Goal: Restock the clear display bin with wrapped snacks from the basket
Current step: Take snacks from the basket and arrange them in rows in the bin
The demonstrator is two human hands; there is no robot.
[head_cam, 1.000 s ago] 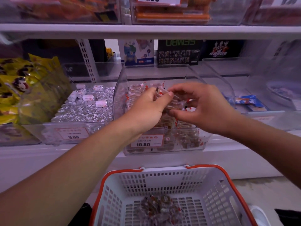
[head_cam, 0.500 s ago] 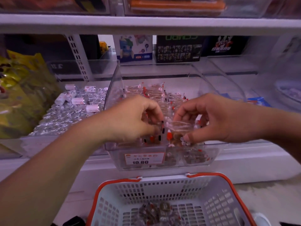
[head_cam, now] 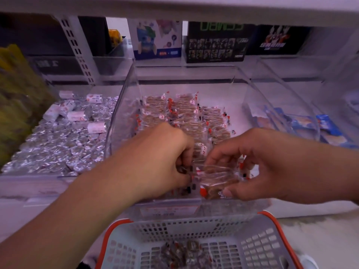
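Note:
A clear display bin (head_cam: 124, 105) on the shelf holds rows of clear-wrapped brown snacks (head_cam: 180, 111) with red marks. Both hands are low inside the bin's front part. My left hand (head_cam: 161, 162) has its fingers curled around small wrapped snacks at the pile. My right hand (head_cam: 258, 164) pinches a clear-wrapped brown snack (head_cam: 215, 181) between thumb and fingers, just above the pile. Below the shelf stands a white basket with an orange rim (head_cam: 272, 220); a small heap of wrapped snacks (head_cam: 184, 253) lies in its bottom.
To the left is a bin of silver foil sweets (head_cam: 58, 152) with white rolls on top, and yellow bags (head_cam: 15, 98) beyond it. On the right, a clear bin holds blue packets (head_cam: 314, 129). Toy boxes (head_cam: 213, 43) stand behind. A shelf edge runs overhead.
Both hands have come down from above the bin to its front pile, still holding wrapped snacks. The view has tilted downward and closer to the bin.

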